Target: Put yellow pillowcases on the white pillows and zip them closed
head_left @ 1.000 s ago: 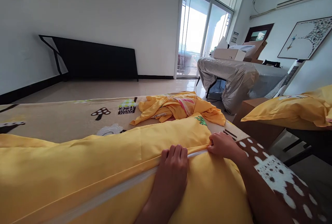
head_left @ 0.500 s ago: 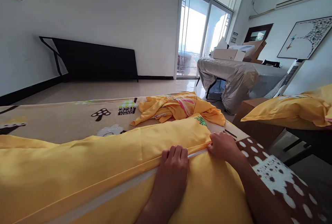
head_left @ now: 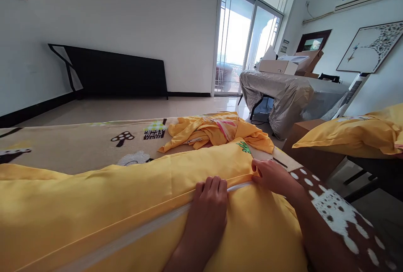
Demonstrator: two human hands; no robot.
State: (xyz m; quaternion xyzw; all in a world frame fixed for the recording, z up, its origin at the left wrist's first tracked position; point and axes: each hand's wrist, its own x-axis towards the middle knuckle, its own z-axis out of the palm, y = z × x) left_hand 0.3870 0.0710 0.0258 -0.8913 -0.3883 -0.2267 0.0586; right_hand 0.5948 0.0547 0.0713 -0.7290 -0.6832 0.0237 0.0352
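Observation:
A plump yellow pillowcase (head_left: 126,188), filled out and lying across the bed, spans the foreground. A pale zipper (head_left: 147,228) runs along it under a folded fabric flap. My left hand (head_left: 210,198) is closed over that flap and zipper, its fingers curled around the edge. My right hand (head_left: 273,175) is at the zipper's right end, its fingers bent and pinched at the seam; the fingertips and any zipper pull are hidden. Just beyond that hand, a green printed motif (head_left: 244,147) shows on the fabric.
A crumpled yellow cloth (head_left: 214,131) lies behind the pillowcase on the patterned blanket (head_left: 78,142). At right, another yellow pillow (head_left: 349,137) rests above a cardboard box (head_left: 304,135). Farther back stand a plastic-covered table (head_left: 277,89) with boxes and a black panel (head_left: 119,74) against the wall.
My right hand has shifted and turned slightly at the zipper's end, its index finger now bent more visibly. My left hand stays in place on the flap.

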